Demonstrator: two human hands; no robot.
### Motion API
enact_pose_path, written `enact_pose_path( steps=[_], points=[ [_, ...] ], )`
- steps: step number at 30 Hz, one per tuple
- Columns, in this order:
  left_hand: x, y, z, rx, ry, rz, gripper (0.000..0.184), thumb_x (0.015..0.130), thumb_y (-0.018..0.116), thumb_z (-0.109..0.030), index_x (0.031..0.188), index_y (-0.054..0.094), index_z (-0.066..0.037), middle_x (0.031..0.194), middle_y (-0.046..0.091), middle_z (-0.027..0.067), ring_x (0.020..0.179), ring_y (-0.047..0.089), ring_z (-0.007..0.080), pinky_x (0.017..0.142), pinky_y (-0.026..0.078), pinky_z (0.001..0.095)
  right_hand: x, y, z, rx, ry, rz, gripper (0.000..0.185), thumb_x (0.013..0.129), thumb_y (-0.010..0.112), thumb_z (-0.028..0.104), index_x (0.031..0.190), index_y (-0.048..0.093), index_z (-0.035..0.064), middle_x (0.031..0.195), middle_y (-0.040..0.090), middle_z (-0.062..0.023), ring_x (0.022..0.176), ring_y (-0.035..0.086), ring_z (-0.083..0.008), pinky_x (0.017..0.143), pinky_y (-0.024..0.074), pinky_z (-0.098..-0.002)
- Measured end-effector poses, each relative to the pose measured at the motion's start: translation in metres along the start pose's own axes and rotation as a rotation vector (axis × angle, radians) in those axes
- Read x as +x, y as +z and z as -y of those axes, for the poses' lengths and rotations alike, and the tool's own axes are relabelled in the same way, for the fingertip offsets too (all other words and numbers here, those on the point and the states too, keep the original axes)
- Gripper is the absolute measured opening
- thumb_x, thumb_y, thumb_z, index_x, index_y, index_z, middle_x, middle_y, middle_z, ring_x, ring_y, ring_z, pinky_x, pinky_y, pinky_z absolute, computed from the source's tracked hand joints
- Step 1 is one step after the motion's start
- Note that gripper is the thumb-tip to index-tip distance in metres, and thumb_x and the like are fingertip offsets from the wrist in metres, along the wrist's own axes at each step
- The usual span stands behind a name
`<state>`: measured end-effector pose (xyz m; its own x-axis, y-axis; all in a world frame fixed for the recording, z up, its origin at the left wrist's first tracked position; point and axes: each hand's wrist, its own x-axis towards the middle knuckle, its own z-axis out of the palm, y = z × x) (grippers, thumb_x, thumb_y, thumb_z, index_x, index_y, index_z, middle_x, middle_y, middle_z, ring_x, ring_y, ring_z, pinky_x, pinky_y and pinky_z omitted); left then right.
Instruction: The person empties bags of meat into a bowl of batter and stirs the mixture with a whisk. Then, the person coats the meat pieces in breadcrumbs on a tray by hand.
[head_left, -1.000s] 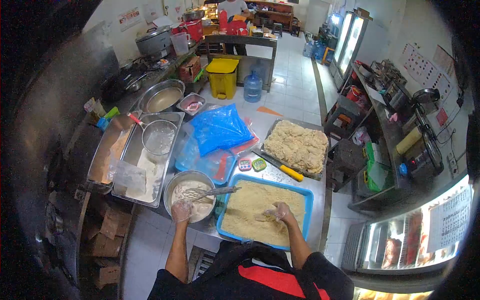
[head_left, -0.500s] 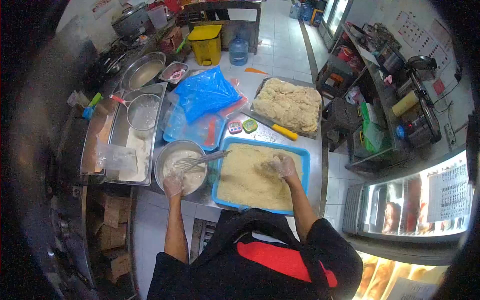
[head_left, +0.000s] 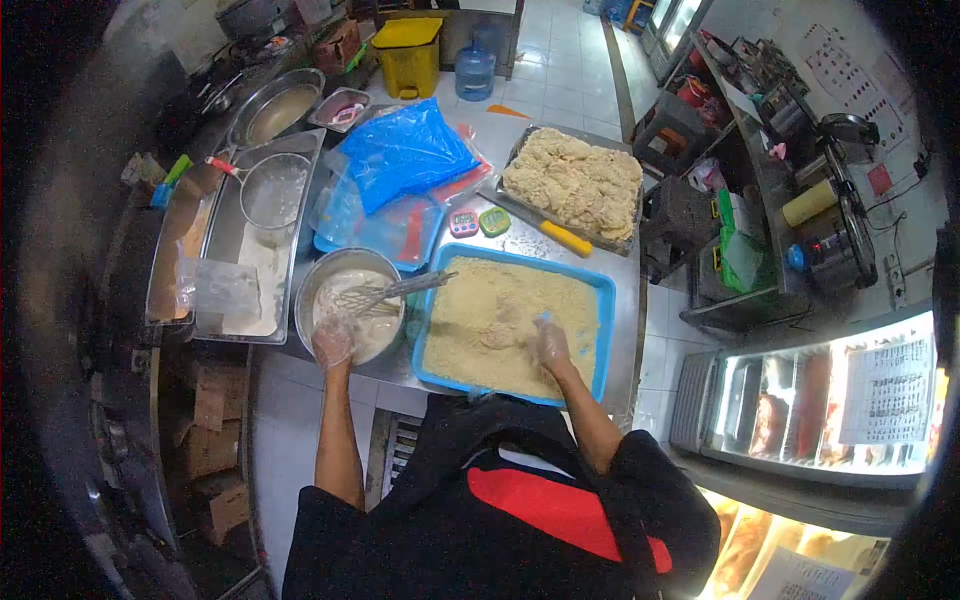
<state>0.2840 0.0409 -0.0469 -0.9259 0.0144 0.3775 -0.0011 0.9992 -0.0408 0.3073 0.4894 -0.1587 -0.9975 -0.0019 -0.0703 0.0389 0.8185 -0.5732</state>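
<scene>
My left hand (head_left: 333,341), in a clear plastic glove, is at the near-left rim of a metal bowl (head_left: 303,307) of pale batter. Its fingers reach over the inside; their grip is unclear. A whisk (head_left: 375,294) leans in the bowl, its handle reaching over the blue tray's edge. The blue tray (head_left: 607,330) is filled with breadcrumbs (head_left: 465,300). My gloved right hand (head_left: 549,345) is low in the crumbs on the right side, fingers stretched out, with bits of blue tray bottom showing at the fingertips. Left of it lies a crumb-covered piece (head_left: 494,335), partly buried.
Behind the blue tray stand a metal tray of breaded pieces (head_left: 570,185), a yellow-handled knife (head_left: 565,237) and two timers (head_left: 493,222). A blue plastic bag (head_left: 405,155) lies behind the bowl. Leftward, a strainer (head_left: 274,192) rests over a flour pan (head_left: 262,285).
The view has shifted slightly. My right hand has moved lower and left in the crumbs, baring bits of the tray bottom. A crumbed lump now shows beside it. My left hand remains at the bowl.
</scene>
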Motion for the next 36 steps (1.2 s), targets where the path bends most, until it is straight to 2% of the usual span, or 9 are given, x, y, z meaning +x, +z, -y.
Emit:
enact_pose_path(
  steps=[7, 10, 13, 19, 23, 26, 33, 35, 36],
  points=[
    [0.005, 0.006, -0.002, -0.401, -0.350, 0.107, 0.019, 0.075, 0.057, -0.023, 0.073, 0.060, -0.004, 0.076, 0.059, 0.0146, 0.065, 0.056, 0.0331, 0.057, 0.044, 0.0432, 0.026, -0.018, 0.068, -0.154, -0.383, -0.404, 0.022, 0.073, 0.058, 0.021, 0.082, 0.057, 0.0008, 0.078, 0.059, -0.0193, 0.071, 0.057, -0.0332, 0.067, 0.0451, -0.0409],
    [-0.002, 0.025, 0.006, -0.279, -0.290, -0.012, 0.022, 0.075, 0.058, -0.023, 0.079, 0.060, -0.002, 0.074, 0.058, 0.0173, 0.066, 0.056, 0.0343, 0.058, 0.044, 0.0420, 0.052, 0.001, 0.058, -0.400, -0.123, 0.006, 0.025, 0.076, 0.046, 0.015, 0.095, 0.057, 0.0026, 0.079, 0.059, -0.0155, 0.070, 0.057, -0.0324, 0.066, 0.0447, -0.0445],
    [-0.003, 0.038, 0.014, -0.157, -0.138, -0.130, 0.026, 0.075, 0.058, -0.023, 0.089, 0.059, -0.002, 0.065, 0.056, 0.0202, 0.059, 0.055, 0.0352, 0.056, 0.043, 0.0396, 0.054, -0.002, 0.060, -0.357, -0.172, -0.005, 0.029, 0.069, 0.062, 0.028, 0.080, 0.057, 0.0016, 0.075, 0.058, -0.0201, 0.071, 0.057, -0.0334, 0.065, 0.0442, -0.0423],
    [0.012, -0.014, -0.014, -0.318, -0.255, -0.040, 0.020, 0.074, 0.057, -0.019, 0.080, 0.061, 0.000, 0.061, 0.056, 0.0200, 0.057, 0.055, 0.0358, 0.055, 0.042, 0.0425, 0.035, -0.050, 0.098, 0.029, -0.074, 0.242, 0.045, 0.072, 0.060, 0.041, 0.074, 0.058, -0.0031, 0.077, 0.060, -0.0200, 0.078, 0.059, -0.0322, 0.068, 0.0462, -0.0403],
    [-0.001, 0.018, 0.005, -0.291, -0.237, -0.043, 0.019, 0.073, 0.058, -0.017, 0.077, 0.061, 0.001, 0.062, 0.056, 0.0203, 0.058, 0.055, 0.0370, 0.055, 0.041, 0.0431, 0.024, -0.059, 0.095, 0.259, -0.166, 0.097, 0.052, 0.071, 0.063, 0.041, 0.090, 0.055, -0.0061, 0.090, 0.058, -0.0234, 0.083, 0.058, -0.0354, 0.074, 0.0447, -0.0408],
    [0.001, 0.011, -0.002, -0.449, -0.217, -0.161, 0.019, 0.073, 0.058, -0.017, 0.074, 0.060, 0.002, 0.063, 0.057, 0.0203, 0.058, 0.055, 0.0373, 0.056, 0.042, 0.0432, 0.038, -0.075, 0.097, -0.008, 0.013, 0.580, 0.048, 0.073, 0.061, 0.038, 0.097, 0.055, -0.0032, 0.099, 0.055, -0.0238, 0.090, 0.055, -0.0346, 0.079, 0.0424, -0.0408],
    [0.009, -0.006, -0.006, -0.501, -0.386, 0.057, 0.019, 0.073, 0.059, -0.017, 0.069, 0.057, 0.002, 0.060, 0.057, 0.0172, 0.055, 0.054, 0.0334, 0.053, 0.041, 0.0404, 0.066, -0.109, 0.071, 0.636, -0.430, 0.377, 0.034, 0.072, 0.067, 0.029, 0.091, 0.060, 0.0022, 0.086, 0.061, -0.0099, 0.084, 0.057, -0.0198, 0.076, 0.0444, -0.0336],
    [-0.001, 0.008, 0.004, -0.417, -0.338, 0.050, 0.020, 0.074, 0.059, -0.017, 0.068, 0.056, 0.002, 0.058, 0.056, 0.0164, 0.053, 0.053, 0.0321, 0.051, 0.040, 0.0393, 0.086, -0.164, 0.096, 0.299, 0.090, 0.453, 0.034, 0.073, 0.065, 0.027, 0.096, 0.057, 0.0026, 0.090, 0.060, -0.0088, 0.085, 0.057, -0.0199, 0.077, 0.0447, -0.0336],
    [-0.004, 0.013, 0.008, -0.378, -0.309, 0.046, 0.020, 0.074, 0.060, -0.017, 0.067, 0.055, 0.001, 0.058, 0.056, 0.0159, 0.051, 0.053, 0.0315, 0.050, 0.040, 0.0388, 0.103, -0.183, 0.093, 0.418, 0.063, 0.433, 0.037, 0.076, 0.062, 0.030, 0.100, 0.055, 0.0027, 0.091, 0.059, -0.0086, 0.085, 0.056, -0.0201, 0.078, 0.0449, -0.0335]
  ],
)
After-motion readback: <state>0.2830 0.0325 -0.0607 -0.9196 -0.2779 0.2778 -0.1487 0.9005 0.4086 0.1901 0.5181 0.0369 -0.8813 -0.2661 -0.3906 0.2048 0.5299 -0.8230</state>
